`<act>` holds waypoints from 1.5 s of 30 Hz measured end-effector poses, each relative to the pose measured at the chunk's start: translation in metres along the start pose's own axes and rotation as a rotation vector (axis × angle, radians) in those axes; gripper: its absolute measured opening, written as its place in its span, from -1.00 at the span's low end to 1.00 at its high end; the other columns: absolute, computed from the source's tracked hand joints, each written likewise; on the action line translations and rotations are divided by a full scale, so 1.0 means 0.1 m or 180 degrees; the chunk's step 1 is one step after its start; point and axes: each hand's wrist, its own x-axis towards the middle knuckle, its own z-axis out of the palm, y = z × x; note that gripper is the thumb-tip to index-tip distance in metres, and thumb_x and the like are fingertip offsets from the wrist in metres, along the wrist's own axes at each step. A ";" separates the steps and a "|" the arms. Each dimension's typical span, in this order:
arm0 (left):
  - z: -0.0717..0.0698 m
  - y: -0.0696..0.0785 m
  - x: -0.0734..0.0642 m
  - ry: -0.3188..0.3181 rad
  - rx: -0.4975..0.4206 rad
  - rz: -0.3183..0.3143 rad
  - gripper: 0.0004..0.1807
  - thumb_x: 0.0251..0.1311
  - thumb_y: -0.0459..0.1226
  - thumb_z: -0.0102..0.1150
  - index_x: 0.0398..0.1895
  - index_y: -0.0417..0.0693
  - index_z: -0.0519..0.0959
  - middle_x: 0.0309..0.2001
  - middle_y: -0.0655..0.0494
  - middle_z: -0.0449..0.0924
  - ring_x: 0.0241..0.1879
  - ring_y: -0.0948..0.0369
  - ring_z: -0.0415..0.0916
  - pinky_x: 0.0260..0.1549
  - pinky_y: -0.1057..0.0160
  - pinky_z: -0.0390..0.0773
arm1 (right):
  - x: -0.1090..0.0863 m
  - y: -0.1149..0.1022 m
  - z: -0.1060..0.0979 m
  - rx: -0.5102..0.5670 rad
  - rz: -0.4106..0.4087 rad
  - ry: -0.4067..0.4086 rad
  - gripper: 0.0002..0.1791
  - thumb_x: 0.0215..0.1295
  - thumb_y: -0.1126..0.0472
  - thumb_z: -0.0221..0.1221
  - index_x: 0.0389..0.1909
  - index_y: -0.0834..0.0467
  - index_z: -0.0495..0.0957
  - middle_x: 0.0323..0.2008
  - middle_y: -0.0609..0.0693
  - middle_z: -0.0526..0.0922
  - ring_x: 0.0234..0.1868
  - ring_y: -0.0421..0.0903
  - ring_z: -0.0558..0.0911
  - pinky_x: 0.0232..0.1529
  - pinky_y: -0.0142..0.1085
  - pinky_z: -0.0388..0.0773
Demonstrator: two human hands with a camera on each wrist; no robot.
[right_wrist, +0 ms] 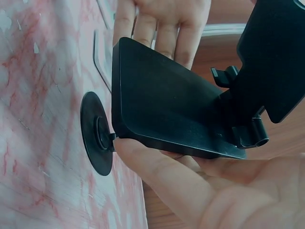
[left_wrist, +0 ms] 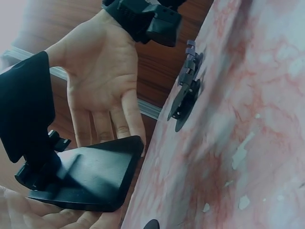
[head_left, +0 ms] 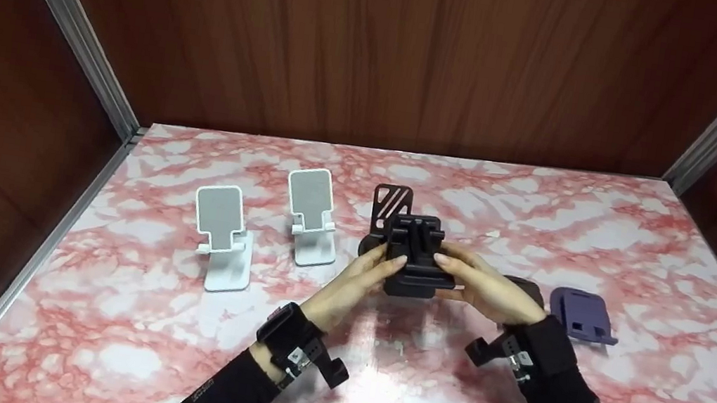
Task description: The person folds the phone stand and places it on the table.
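Note:
A black folding phone stand [head_left: 422, 254] is held up between both hands, above the table. My left hand [head_left: 350, 282] grips its left side, with the thumb lying on the stand. On the right side my right hand [head_left: 494, 289] grips it the same way. In the left wrist view, the stand's flat base [left_wrist: 95, 174] lies at an angle to its upper plate [left_wrist: 28, 105], with a hinge between them. The right wrist view shows fingers along the edges of the base [right_wrist: 162, 100]. Just behind the held stand is a dark stand with a slotted plate [head_left: 392, 203], partly hidden.
Two white phone stands with grey pads, one nearer [head_left: 221, 216] and one farther [head_left: 311, 194], are upright on the left. A purple stand [head_left: 580, 313] and a dark stand [head_left: 527, 288], partly covered by the right hand, sit at right. Wood-look panels [head_left: 381, 48] enclose the marbled table [head_left: 129, 359].

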 end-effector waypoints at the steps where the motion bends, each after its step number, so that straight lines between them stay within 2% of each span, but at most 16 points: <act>1: 0.00 0.00 0.01 -0.0016 -0.0056 0.0011 -0.25 0.38 -0.06 0.01 0.47 -0.28 0.05 0.18 -0.18 0.49 0.20 -0.05 0.42 0.30 0.00 0.26 | 0.00 0.00 0.00 -0.0011 0.0001 0.0012 -0.05 0.46 0.00 0.03 0.45 0.45 -0.35 0.32 0.42 0.19 0.19 -0.06 0.44 0.35 0.11 0.20; 5: 0.00 0.00 0.01 0.0083 0.0003 -0.0098 -0.25 0.38 -0.11 -0.05 0.46 -0.35 0.00 0.13 -0.13 0.53 0.20 -0.01 0.44 0.31 0.04 0.26 | 0.00 0.02 0.02 -0.0092 0.0049 0.0110 0.00 0.42 -0.02 0.08 0.45 0.44 -0.36 0.33 0.45 0.13 0.21 -0.01 0.42 0.31 0.07 0.28; 10: 0.00 0.00 0.02 0.0134 0.0072 -0.0180 -0.23 0.37 -0.13 -0.05 0.47 -0.38 -0.05 0.10 -0.19 0.55 0.15 -0.02 0.48 0.30 0.04 0.27 | 0.01 0.02 0.02 -0.0147 0.0083 0.0161 0.01 0.39 0.00 0.12 0.46 0.44 -0.33 0.35 0.48 0.08 0.30 0.15 0.30 0.28 0.04 0.34; 14: -0.02 0.00 0.02 0.0072 0.0073 -0.0131 -0.29 0.39 -0.16 -0.07 0.45 -0.38 0.01 0.08 -0.19 0.57 0.07 0.01 0.54 0.26 0.05 0.33 | 0.02 0.02 0.01 -0.0204 0.0069 0.0129 0.01 0.39 0.01 0.13 0.45 0.45 -0.33 0.37 0.48 0.04 0.33 0.19 0.26 0.25 0.01 0.39; 18: -0.04 -0.01 0.03 0.0008 0.0036 -0.0005 -0.44 0.40 -0.22 -0.08 0.38 -0.35 0.21 0.04 -0.19 0.60 -0.07 0.14 0.61 0.12 0.13 0.48 | 0.03 0.02 -0.01 -0.0244 0.0052 0.0114 -0.02 0.39 0.04 0.13 0.45 0.46 -0.30 0.35 0.48 0.07 0.23 0.10 0.39 0.18 -0.04 0.47; 21: -0.04 -0.01 0.05 0.0005 0.0001 0.0056 -0.47 0.40 -0.27 -0.06 0.35 -0.38 0.25 0.02 -0.20 0.60 -0.14 0.22 0.61 0.04 0.19 0.55 | 0.03 0.01 -0.01 -0.0266 0.0047 0.0115 -0.04 0.39 0.07 0.13 0.45 0.47 -0.27 0.30 0.47 0.16 0.07 -0.02 0.53 0.13 -0.07 0.51; 25: -0.05 -0.02 0.06 0.0046 -0.0028 0.0058 -0.50 0.39 -0.30 -0.03 0.32 -0.39 0.28 0.04 -0.19 0.59 -0.14 0.22 0.62 0.01 0.21 0.57 | 0.04 0.01 -0.02 -0.0247 0.0071 0.0133 -0.06 0.37 0.11 0.16 0.44 0.47 -0.22 0.21 0.39 0.30 -0.07 -0.10 0.62 0.06 -0.11 0.57; 30: -0.05 -0.01 0.06 0.0116 -0.0036 0.0050 -0.50 0.37 -0.32 0.01 0.31 -0.40 0.31 0.05 -0.19 0.58 -0.15 0.21 0.62 -0.01 0.20 0.59 | 0.05 0.00 -0.01 -0.0186 0.0099 0.0180 -0.11 0.35 0.17 0.18 0.44 0.46 -0.15 0.17 0.34 0.36 -0.06 -0.09 0.61 0.01 -0.16 0.60; 34: -0.06 -0.01 0.05 0.0143 0.0044 0.0053 -0.51 0.36 -0.33 0.02 0.29 -0.42 0.32 0.04 -0.22 0.59 -0.18 0.20 0.63 -0.06 0.21 0.62 | 0.06 0.01 0.00 -0.0234 0.0084 0.0230 -0.16 0.33 0.21 0.20 0.42 0.46 -0.07 0.15 0.33 0.34 -0.05 -0.08 0.59 -0.01 -0.18 0.62; 45: -0.08 0.01 0.05 0.0208 0.0145 0.0047 -0.55 0.31 -0.39 0.08 0.23 -0.44 0.37 0.03 -0.25 0.58 -0.15 0.16 0.63 -0.05 0.20 0.61 | 0.08 0.03 0.00 -0.0345 0.0050 0.0299 -0.24 0.27 0.26 0.25 0.33 0.49 0.08 0.00 0.26 0.45 -0.09 -0.06 0.59 -0.08 -0.18 0.65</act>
